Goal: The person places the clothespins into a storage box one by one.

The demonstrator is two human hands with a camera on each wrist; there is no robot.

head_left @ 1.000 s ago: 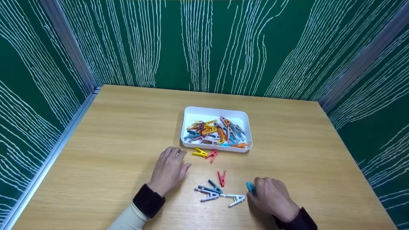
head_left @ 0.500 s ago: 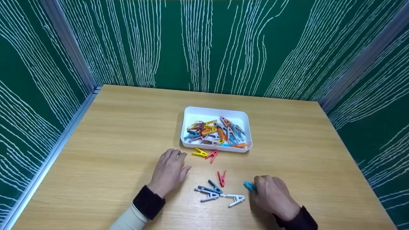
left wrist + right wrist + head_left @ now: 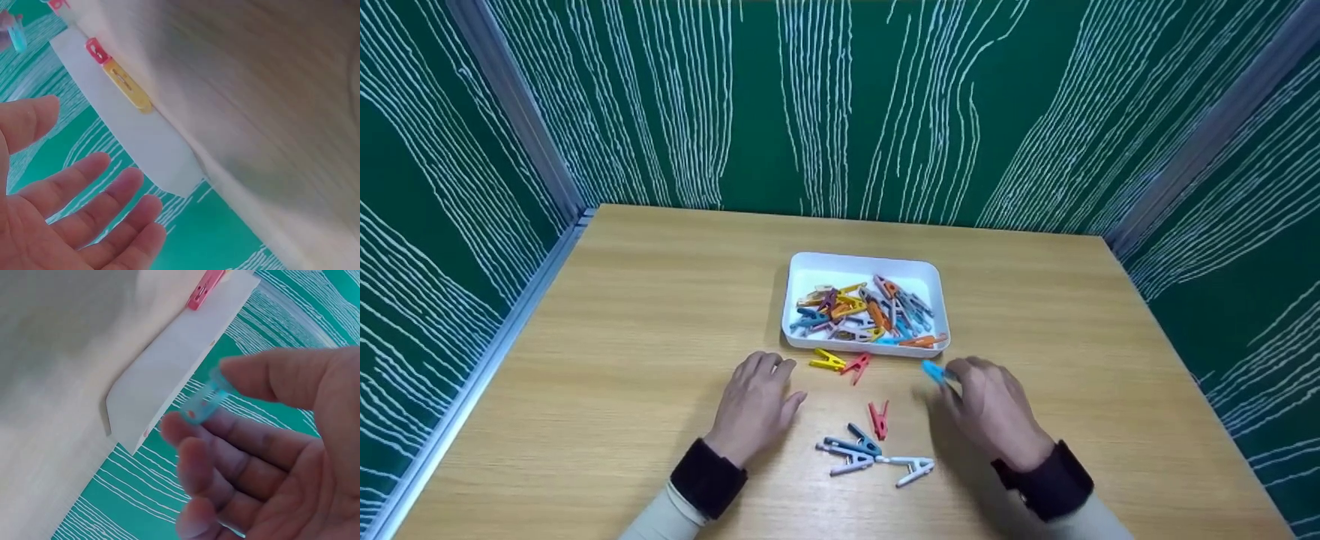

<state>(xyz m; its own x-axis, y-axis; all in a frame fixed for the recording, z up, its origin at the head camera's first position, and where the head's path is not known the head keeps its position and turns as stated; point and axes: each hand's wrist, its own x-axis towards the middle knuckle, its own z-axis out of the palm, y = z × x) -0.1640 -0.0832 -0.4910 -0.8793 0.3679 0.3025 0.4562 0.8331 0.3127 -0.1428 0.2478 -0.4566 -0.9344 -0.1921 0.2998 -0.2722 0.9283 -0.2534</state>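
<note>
My right hand (image 3: pixel 997 409) pinches a light blue clothespin (image 3: pixel 934 371) between thumb and fingers, above the table near the tray's front right corner; the right wrist view shows this blue clothespin (image 3: pixel 205 402) at the thumb tip. My left hand (image 3: pixel 754 405), palm down with relaxed fingers, holds nothing at the left of the tray's front. A yellow clothespin (image 3: pixel 829 361) and a pink-red one lie against each other just before the tray. Closer to me are a red clothespin (image 3: pixel 879 421), a dark teal one (image 3: pixel 864 442), a lavender one (image 3: pixel 853 461) and a white one (image 3: pixel 913 469), the last three joined or touching.
A white tray (image 3: pixel 866 264) stands mid-table, holding a heap of clothespins in many colours. The wooden table (image 3: pixel 660 285) stretches around it. Green panels (image 3: pixel 757 97) with white wavy lines enclose the back and sides.
My right hand has moved away from me, toward the tray, carrying the light blue clothespin. The left hand and the clothespins on the table have stayed nearly still.
</note>
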